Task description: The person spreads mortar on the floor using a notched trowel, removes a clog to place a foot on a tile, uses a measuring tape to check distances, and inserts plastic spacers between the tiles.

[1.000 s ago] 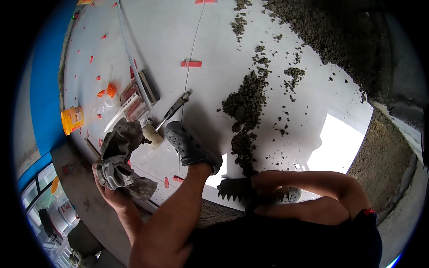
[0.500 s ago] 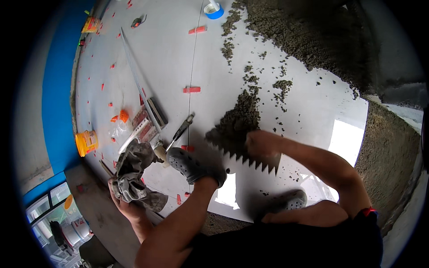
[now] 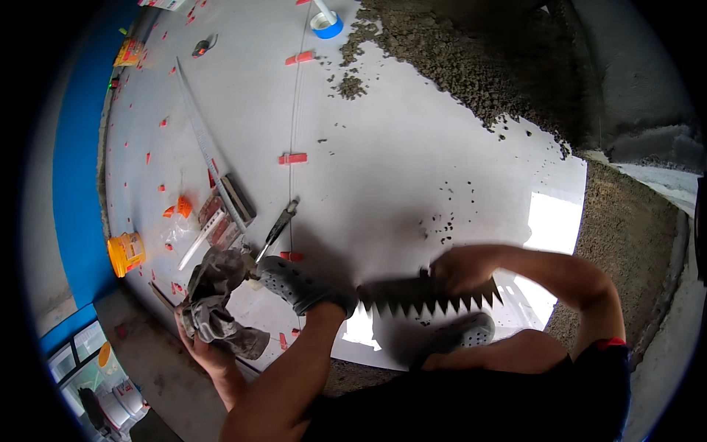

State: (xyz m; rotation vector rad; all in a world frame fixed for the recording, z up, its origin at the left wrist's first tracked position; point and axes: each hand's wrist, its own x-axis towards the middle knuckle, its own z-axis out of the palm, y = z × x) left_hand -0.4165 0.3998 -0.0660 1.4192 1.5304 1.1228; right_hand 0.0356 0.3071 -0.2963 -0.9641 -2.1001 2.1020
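Note:
My right hand [image 3: 464, 268] is closed around the handle of a notched trowel [image 3: 401, 292]. The trowel's long toothed edge points toward me, low over the pale tiles [image 3: 368, 162] and beside my right clog [image 3: 477, 330]. A crumpled grey rag [image 3: 221, 298] hangs from my left hand [image 3: 197, 342], whose fingers are closed on its near side. Close to the rag, my left clog [image 3: 294, 281] stands on the tiles. Loose grey mortar [image 3: 471, 66] is heaped at the far right, and a few crumbs [image 3: 445, 221] lie beyond the trowel.
A dark-handled tool [image 3: 278, 228] lies beyond my left clog. Further left are a long metal straightedge [image 3: 199, 125], a dark block-shaped tool [image 3: 237, 199] and a yellow tub [image 3: 125, 254]. Red tile clips [image 3: 292, 158] dot the joints. A blue tape roll [image 3: 326, 28] lies far off.
The trowel has come toward me, and its toothed edge has levelled out. The mortar patch in the middle is gone from the tiles, leaving crumbs. My left hand keeps the rag.

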